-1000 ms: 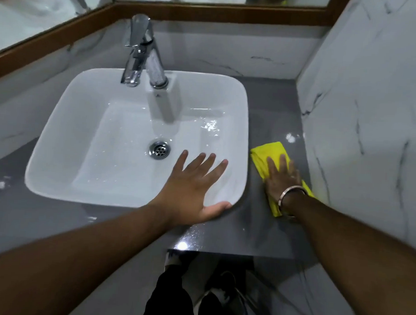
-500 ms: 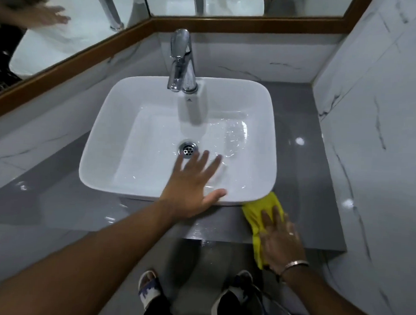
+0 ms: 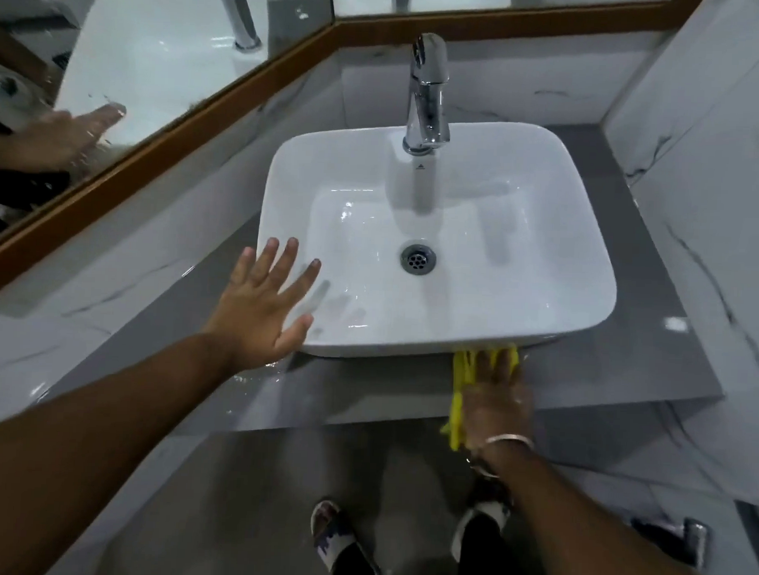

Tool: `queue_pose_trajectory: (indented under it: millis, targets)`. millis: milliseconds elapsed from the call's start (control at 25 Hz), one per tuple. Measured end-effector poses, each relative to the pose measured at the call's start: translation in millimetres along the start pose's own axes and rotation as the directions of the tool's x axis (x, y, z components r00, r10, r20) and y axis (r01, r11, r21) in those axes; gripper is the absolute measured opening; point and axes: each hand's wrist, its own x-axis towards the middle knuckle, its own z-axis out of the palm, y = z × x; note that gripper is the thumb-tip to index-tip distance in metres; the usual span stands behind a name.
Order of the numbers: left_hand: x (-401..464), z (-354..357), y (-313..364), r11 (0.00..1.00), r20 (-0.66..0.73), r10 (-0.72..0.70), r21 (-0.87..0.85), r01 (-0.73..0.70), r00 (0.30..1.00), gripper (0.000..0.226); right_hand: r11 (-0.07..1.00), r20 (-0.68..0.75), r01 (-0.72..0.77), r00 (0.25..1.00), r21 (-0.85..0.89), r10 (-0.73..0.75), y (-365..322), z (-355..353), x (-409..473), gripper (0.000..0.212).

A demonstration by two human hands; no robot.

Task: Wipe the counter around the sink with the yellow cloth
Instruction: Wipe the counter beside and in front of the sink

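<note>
**Two hands at the sink, cloth working the near strip**

Two hands share the job here. The right hand point(image 3: 496, 399) lies flat, fingers extended, pressing the cloth point(image 3: 460, 378) down on the counter point(image 3: 357, 394) rather than gripping it. The cloth sits on the near strip of counter, just under the near right part of the sink point(image 3: 586, 234) rim, and one end hangs off the near edge. The left hand point(image 3: 263, 302) is open with fingers spread, its thumb side touching the sink's near left corner; it holds nothing.

Judging by the shine, the near counter is wet between the hands, and that strip looks like the next stretch to cover.

What could go wrong:

- The cloth is bunched and narrow under the palm. A fast sweep left could let it roll up further and leave streaks.
- With one end hanging over the edge and no grip on it, the cloth could slip out from under the palm and drop to the floor, near the person's feet point(image 3: 330, 539).
- The rim overhangs the counter, so the band right against the sink's base is easy to miss.
- The left hand rests on a glossy, possibly wet rim; weight put on it could slide.
</note>
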Motion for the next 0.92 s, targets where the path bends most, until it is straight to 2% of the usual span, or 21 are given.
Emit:
queue_pose_trajectory:
  millis: [80,120,160,200,240,320,400,480,560,600,640,680,720,760,800,840,880,920]
  targets:
    - [-2,3,-2,0.999,-0.044,-0.04,-0.012,0.039,0.998,0.071,0.982,-0.038,-0.172,0.985,-0.082,0.17,44,-19,7,0.054]
    - [-3,3,0,0.999,-0.047,-0.052,-0.012,0.052,0.998,0.071,0.956,-0.09,-0.293,0.953,-0.028,0.29,52,-27,6,0.054]
    - [-4,3,3,0.998,-0.04,-0.059,-0.021,0.059,0.997,0.072,0.914,-0.068,-0.402,0.912,0.054,0.405,40,-34,-1,0.058]
    - [-2,3,5,0.998,-0.034,-0.064,-0.032,0.063,0.997,0.073,0.895,-0.065,-0.441,0.893,0.062,0.445,14,-34,-9,0.062]
    - [-1,4,4,0.997,-0.026,-0.068,-0.038,0.067,0.997,0.073,0.93,-0.104,-0.367,0.925,-0.004,0.365,-21,-22,-18,0.063]
    - [-1,4,0,0.998,-0.016,-0.064,-0.03,0.064,0.998,0.074,0.997,-0.084,0.012,0.996,-0.08,-0.018,-107,16,-44,0.064]
    - [-2,5,-1,0.998,-0.02,-0.06,-0.035,0.059,0.998,0.074,0.953,0.036,0.292,0.956,-0.08,-0.29,-161,42,-66,0.066]
    - [-3,4,-1,0.997,-0.013,-0.065,-0.048,0.064,0.998,0.075,0.879,0.16,0.466,0.88,-0.102,-0.447,-152,40,-60,0.063]
    - [-2,5,-1,0.996,-0.007,-0.07,-0.047,0.07,0.997,0.076,0.793,0.237,0.556,0.829,-0.248,-0.507,-83,21,-42,0.064]
    - [-1,4,-2,0.997,0.005,-0.071,-0.042,0.071,0.997,0.077,0.803,0.176,0.507,0.862,-0.314,-0.475,-40,8,-27,0.063]
    - [-1,5,-2,0.997,0.011,-0.071,-0.038,0.071,0.997,0.077,0.886,0.1,0.324,0.946,-0.331,-0.308,11,-10,-8,0.063]
    - [1,6,-3,0.997,0.001,-0.073,-0.04,0.073,0.997,0.078,0.953,0.0,0.105,0.994,-0.283,-0.109,49,-33,4,0.065]
    - [2,5,-3,0.996,-0.01,-0.075,-0.045,0.075,0.997,0.078,0.972,-0.037,-0.11,0.994,-0.209,0.104,71,-55,14,0.066]
    - [2,5,-1,0.996,-0.011,-0.071,-0.052,0.07,0.997,0.077,0.946,0.031,-0.293,0.954,-0.138,0.299,74,-69,18,0.065]
    - [1,4,0,0.996,-0.006,-0.072,-0.057,0.072,0.997,0.077,0.938,0.024,-0.321,0.945,-0.127,0.327,62,-71,18,0.062]
    - [1,4,0,0.995,-0.003,-0.083,-0.053,0.082,0.997,0.076,0.945,-0.044,-0.24,0.971,-0.222,0.236,33,-57,12,0.059]
    - [1,4,1,0.995,0.002,-0.087,-0.05,0.087,0.996,0.076,0.949,0.01,-0.104,0.994,-0.298,0.112,-15,-50,-7,0.057]
    - [0,3,1,0.995,0.007,-0.082,-0.051,0.082,0.997,0.075,0.966,0.05,0.045,0.998,-0.253,-0.033,-60,-35,-27,0.058]
